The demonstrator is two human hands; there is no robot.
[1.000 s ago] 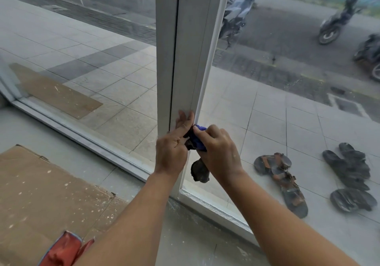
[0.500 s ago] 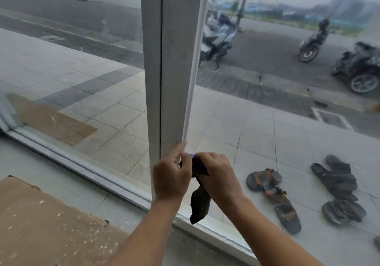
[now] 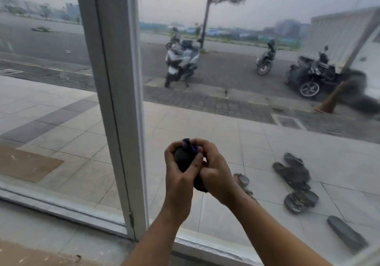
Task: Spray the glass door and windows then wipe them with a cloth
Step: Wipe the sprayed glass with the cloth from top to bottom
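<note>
- Cloth (image 3: 185, 159), dark and bunched into a ball with a purple bit showing at the top, sits between both hands in front of the right-hand pane (image 3: 257, 134), just right of the white post (image 3: 117, 101); I can't tell whether it touches the glass
- The left hand (image 3: 177, 175) wraps the bunch from the left, its fingers (image 3: 173, 149) curled round it and the thumb laid across the front
- The right hand (image 3: 216, 172) grips from the other side, its fingers (image 3: 205, 145) curled over the top of the bunch, close to the left ones
- I see a dark end of the cloth hanging out below, between the two wrists
- The post stands between the right-hand pane and a left-hand pane (image 3: 51, 111), rising from the sill (image 3: 61, 206) at the floor
- Through the glass, on the tiled pavement, I make out dark sandals (image 3: 294, 173) right of the hands and a brown mat (image 3: 26, 162) far left
- Further out, a white scooter (image 3: 181, 64) is parked near a tree trunk (image 3: 207, 18), with a small motorbike (image 3: 265, 60) and a black motorbike (image 3: 310, 76) to its right, and an orange cone (image 3: 329, 101) beside the black one
</note>
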